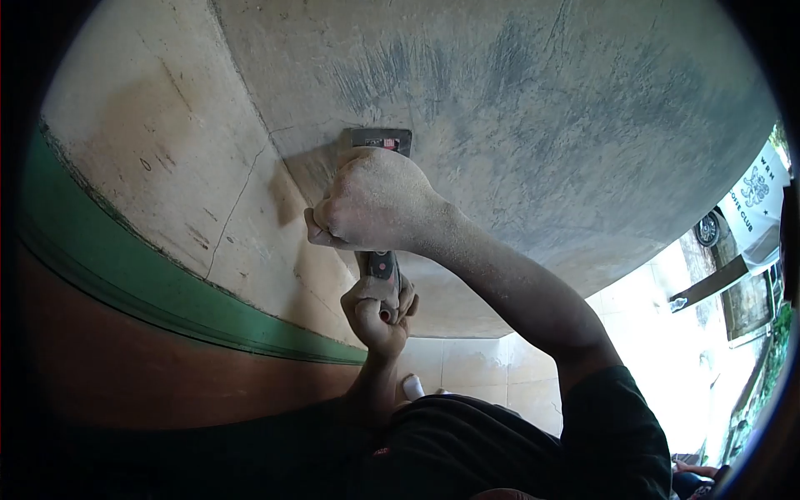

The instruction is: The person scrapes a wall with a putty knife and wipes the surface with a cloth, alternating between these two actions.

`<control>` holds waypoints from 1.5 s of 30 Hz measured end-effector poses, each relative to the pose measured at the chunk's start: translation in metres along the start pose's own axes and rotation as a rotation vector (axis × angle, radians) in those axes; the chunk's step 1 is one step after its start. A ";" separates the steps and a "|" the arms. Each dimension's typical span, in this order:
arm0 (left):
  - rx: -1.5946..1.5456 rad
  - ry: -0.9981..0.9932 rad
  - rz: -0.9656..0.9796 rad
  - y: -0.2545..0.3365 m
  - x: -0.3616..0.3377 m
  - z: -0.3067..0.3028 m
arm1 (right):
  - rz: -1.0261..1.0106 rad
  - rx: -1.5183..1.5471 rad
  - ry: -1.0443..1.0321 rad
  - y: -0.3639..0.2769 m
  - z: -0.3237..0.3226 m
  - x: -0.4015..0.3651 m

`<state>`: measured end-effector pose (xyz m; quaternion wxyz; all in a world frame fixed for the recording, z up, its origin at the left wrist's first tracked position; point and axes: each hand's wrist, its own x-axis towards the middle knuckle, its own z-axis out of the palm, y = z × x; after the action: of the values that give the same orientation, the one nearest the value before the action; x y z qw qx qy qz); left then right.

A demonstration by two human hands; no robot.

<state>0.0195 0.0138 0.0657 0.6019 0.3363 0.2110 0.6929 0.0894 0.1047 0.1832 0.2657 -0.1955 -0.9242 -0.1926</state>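
As we grip the dark, long-bodied hand tool with both hands, its long axis runs away from our torso toward its black, flat rectangular head, which lies beyond our hands at the grey, streaked plaster surface. Our right hand is closed over the body just short of that head, nearer to it than our left hand, which wraps the end farthest from the head.

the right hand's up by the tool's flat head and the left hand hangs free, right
The left hand isn't free: the head view shows it gripping the tool lower down. The right hand is by the flat head, as you say.
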 end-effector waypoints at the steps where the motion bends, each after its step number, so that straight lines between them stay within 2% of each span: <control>1: -0.068 0.040 -0.063 -0.005 0.003 -0.005 | 0.052 -0.007 -0.055 -0.004 0.001 -0.003; 4: -0.074 0.032 -0.058 -0.002 -0.017 -0.005 | 0.005 -0.014 -0.138 -0.009 0.001 -0.008; 5: -0.093 0.031 -0.143 0.002 -0.016 -0.003 | 0.006 -0.027 -0.131 -0.006 0.000 -0.006; 6: -0.090 0.022 -0.138 0.008 -0.012 0.004 | 0.000 -0.078 -0.156 -0.003 -0.001 -0.001; 8: -0.114 0.124 -0.151 0.019 -0.002 0.016 | -0.009 -0.120 -0.184 0.002 -0.005 0.006; 9: -0.057 0.123 -0.064 0.012 0.003 0.010 | 0.018 -0.095 -0.201 0.000 -0.014 0.010; 11: -0.036 0.093 -0.039 -0.002 -0.005 0.002 | 0.062 -0.062 -0.230 -0.005 -0.022 0.009; 12: -0.024 0.044 -0.002 -0.007 -0.007 0.001 | 0.062 -0.068 -0.231 -0.008 -0.017 0.001; 13: -0.024 0.032 -0.090 -0.006 -0.017 0.001 | 0.038 -0.049 -0.218 -0.010 -0.010 -0.010; 16: -0.017 0.112 -0.077 0.002 -0.022 0.020 | 0.018 -0.036 -0.260 -0.005 -0.009 -0.011; 18: -0.039 0.090 -0.056 0.004 -0.017 0.020 | 0.008 -0.067 -0.157 0.000 -0.017 0.000; 20: -0.060 0.060 -0.031 0.002 -0.015 0.015 | 0.025 -0.042 -0.207 -0.002 -0.016 0.000; 23: -0.069 0.007 -0.058 -0.005 -0.018 0.007 | 0.032 -0.049 -0.103 -0.003 -0.008 -0.008; 26: -0.058 0.052 -0.089 0.004 -0.009 0.018 | -0.044 -0.126 -0.206 0.005 -0.008 -0.005; 29: -0.047 0.018 0.084 -0.004 0.016 0.015 | -0.095 -0.189 -0.113 0.013 -0.012 0.009; 31: -0.025 -0.019 0.163 -0.007 0.014 0.010 | 0.026 -0.039 -0.198 0.008 -0.020 0.011; 33: -0.136 0.000 -0.030 -0.007 -0.006 0.006 | -0.025 -0.070 -0.254 -0.004 -0.014 0.007; 34: -0.097 0.016 -0.042 -0.010 -0.017 0.004 | -0.073 -0.108 -0.308 -0.010 -0.009 0.004; 36: -0.096 0.020 -0.126 -0.002 -0.022 0.001 | -0.094 -0.096 -0.215 -0.006 -0.003 0.005; 38: -0.115 0.005 -0.082 0.003 -0.006 0.008 | -0.061 -0.110 -0.307 -0.001 -0.013 0.018; 39: -0.135 0.003 -0.050 0.008 0.003 0.013 | -0.036 -0.082 -0.213 0.004 -0.018 0.025; 40: -0.268 0.056 -0.039 0.014 0.016 0.024 | -0.041 -0.069 -0.212 0.004 -0.023 0.032; 42: -0.235 0.022 -0.008 0.026 0.018 0.027 | 0.015 -0.046 -0.235 0.005 -0.034 0.046; 44: -0.196 -0.022 -0.070 0.012 0.000 0.011 | -0.010 -0.038 -0.211 -0.003 -0.013 0.024; 45: -0.186 0.024 -0.223 0.004 -0.005 -0.005 | -0.035 -0.024 -0.197 -0.004 -0.005 0.016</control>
<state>0.0132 0.0085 0.0638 0.7011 0.2451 0.1890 0.6424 0.0772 0.1036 0.1955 0.1680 -0.2006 -0.9467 -0.1880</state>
